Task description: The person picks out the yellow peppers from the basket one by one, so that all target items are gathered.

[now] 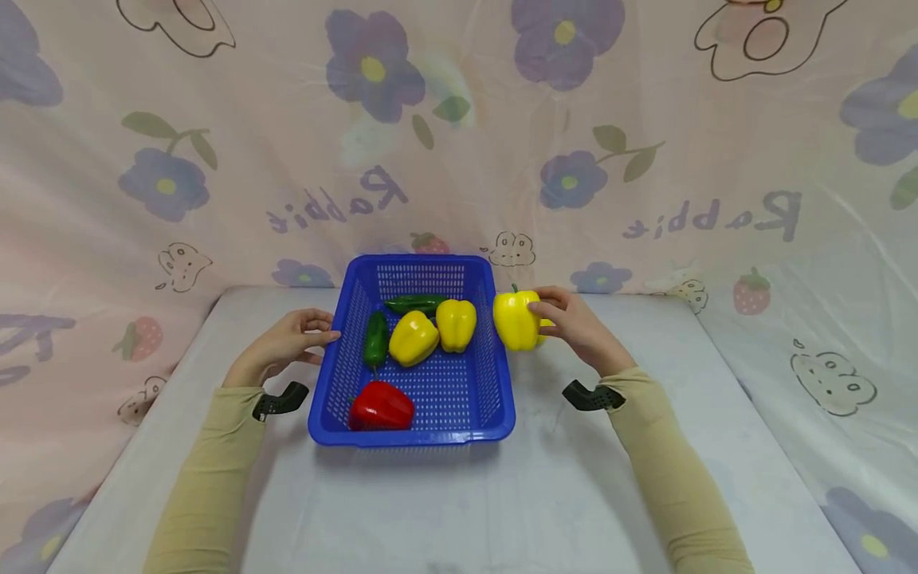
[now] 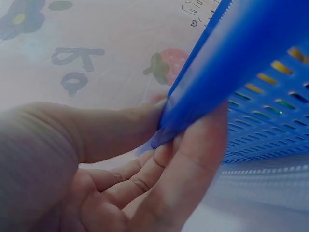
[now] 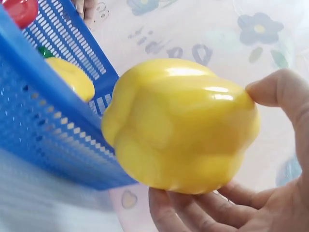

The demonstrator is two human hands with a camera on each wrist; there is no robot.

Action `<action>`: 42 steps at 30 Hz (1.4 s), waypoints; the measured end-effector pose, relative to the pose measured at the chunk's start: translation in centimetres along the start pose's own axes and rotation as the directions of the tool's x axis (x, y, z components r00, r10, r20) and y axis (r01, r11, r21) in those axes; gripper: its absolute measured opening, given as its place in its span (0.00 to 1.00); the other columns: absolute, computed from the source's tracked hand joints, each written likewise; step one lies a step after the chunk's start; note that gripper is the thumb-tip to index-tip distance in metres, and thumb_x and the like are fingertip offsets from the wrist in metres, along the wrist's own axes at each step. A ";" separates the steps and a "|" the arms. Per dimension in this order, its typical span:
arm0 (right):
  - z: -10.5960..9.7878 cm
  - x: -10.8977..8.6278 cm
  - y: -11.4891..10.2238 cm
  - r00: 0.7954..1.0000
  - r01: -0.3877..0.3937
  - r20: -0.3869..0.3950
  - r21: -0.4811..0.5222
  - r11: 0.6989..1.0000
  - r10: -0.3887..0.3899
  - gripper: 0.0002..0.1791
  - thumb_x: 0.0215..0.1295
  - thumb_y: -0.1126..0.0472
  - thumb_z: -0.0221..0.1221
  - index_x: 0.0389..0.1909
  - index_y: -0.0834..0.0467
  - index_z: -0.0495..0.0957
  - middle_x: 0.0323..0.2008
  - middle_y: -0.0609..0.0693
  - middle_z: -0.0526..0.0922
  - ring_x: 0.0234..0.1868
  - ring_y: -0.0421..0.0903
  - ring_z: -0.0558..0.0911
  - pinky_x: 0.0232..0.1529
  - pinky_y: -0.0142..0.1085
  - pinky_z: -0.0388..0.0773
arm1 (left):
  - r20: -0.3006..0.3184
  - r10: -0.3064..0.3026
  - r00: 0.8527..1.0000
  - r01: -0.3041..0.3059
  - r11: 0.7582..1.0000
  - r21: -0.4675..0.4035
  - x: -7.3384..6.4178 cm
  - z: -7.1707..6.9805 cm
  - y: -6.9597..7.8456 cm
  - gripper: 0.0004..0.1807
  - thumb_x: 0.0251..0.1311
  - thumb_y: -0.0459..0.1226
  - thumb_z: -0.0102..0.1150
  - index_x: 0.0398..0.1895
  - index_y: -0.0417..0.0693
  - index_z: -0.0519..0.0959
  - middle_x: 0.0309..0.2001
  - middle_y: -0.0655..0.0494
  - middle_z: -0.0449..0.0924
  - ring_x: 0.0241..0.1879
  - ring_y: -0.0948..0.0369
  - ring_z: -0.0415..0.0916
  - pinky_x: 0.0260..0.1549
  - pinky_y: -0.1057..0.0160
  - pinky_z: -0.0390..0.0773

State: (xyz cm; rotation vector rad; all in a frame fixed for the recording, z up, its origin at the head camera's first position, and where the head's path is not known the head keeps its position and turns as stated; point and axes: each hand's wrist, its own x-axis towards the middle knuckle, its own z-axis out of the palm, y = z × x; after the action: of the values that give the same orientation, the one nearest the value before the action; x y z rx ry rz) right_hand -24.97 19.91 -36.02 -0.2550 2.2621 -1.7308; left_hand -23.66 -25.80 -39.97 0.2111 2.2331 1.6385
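Observation:
My left hand pinches the left rim of a blue plastic basket, thumb and fingers on either side of the edge in the left wrist view. Just beyond the basket's right rim, my right hand grips a yellow bell pepper between thumb and fingers, its green stem pointing up. Inside the basket lie two more yellow bell peppers, a red bell pepper near the front, and two dark green peppers. A bit of yellow shows behind my right fingers; whose it is, I cannot tell.
The basket stands on a white-covered table. Behind it hangs a pale curtain printed with flowers, rabbits and strawberries, which also rises along both sides. Dark wrist mounts sit on both sleeves.

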 end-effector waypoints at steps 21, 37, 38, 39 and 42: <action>-6.0 -3.3 4.3 0.987 -0.111 -0.126 -0.053 0.992 0.104 0.37 0.71 0.46 0.51 0.69 0.67 0.54 0.64 0.63 0.62 0.61 0.59 0.66 0.60 0.48 0.69 | -0.001 -0.034 0.999 0.034 0.999 -0.016 0.1 0.1 0.3 0.29 0.65 0.36 0.58 0.61 0.31 0.58 0.49 0.37 0.67 0.39 0.50 0.78 0.39 0.52 0.82; -7.5 -5.3 6.8 0.977 -0.156 -0.162 -0.087 0.984 0.140 0.40 0.71 0.43 0.50 0.71 0.66 0.52 0.67 0.65 0.59 0.63 0.61 0.64 0.61 0.52 0.67 | -0.001 -0.036 0.999 0.036 0.999 -0.006 0.0 -0.1 -0.1 0.29 0.65 0.37 0.58 0.61 0.32 0.57 0.48 0.37 0.67 0.38 0.54 0.78 0.40 0.52 0.82; -7.5 -5.3 6.9 0.976 -0.157 -0.164 -0.083 0.984 0.142 0.40 0.71 0.43 0.50 0.71 0.66 0.51 0.67 0.64 0.59 0.63 0.61 0.64 0.61 0.52 0.67 | -0.001 -0.037 0.999 0.037 0.999 -0.006 0.0 -0.1 -0.2 0.29 0.65 0.37 0.58 0.61 0.32 0.57 0.48 0.37 0.67 0.38 0.54 0.78 0.40 0.52 0.82; -7.6 -5.3 7.0 0.976 -0.158 -0.166 -0.081 0.984 0.143 0.40 0.71 0.43 0.50 0.71 0.66 0.51 0.67 0.64 0.59 0.63 0.60 0.64 0.61 0.51 0.67 | -0.001 -0.037 0.999 0.037 0.999 -0.005 0.0 -0.1 -0.2 0.29 0.66 0.37 0.58 0.61 0.32 0.57 0.48 0.37 0.67 0.38 0.54 0.78 0.40 0.52 0.82; -7.7 -5.3 7.3 0.975 -0.159 -0.171 -0.075 0.984 0.145 0.40 0.71 0.43 0.50 0.71 0.66 0.51 0.67 0.64 0.59 0.63 0.60 0.64 0.61 0.50 0.68 | 0.001 -0.036 0.999 0.036 0.999 -0.005 0.0 -0.1 -0.2 0.29 0.66 0.38 0.58 0.61 0.33 0.57 0.48 0.37 0.67 0.38 0.54 0.78 0.40 0.52 0.82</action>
State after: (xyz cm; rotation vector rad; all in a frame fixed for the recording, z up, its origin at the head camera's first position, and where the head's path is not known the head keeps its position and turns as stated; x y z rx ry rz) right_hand -22.28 30.47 -40.58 0.0458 2.4073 -1.6304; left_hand -23.70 -25.94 -40.14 0.1688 2.2193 1.6248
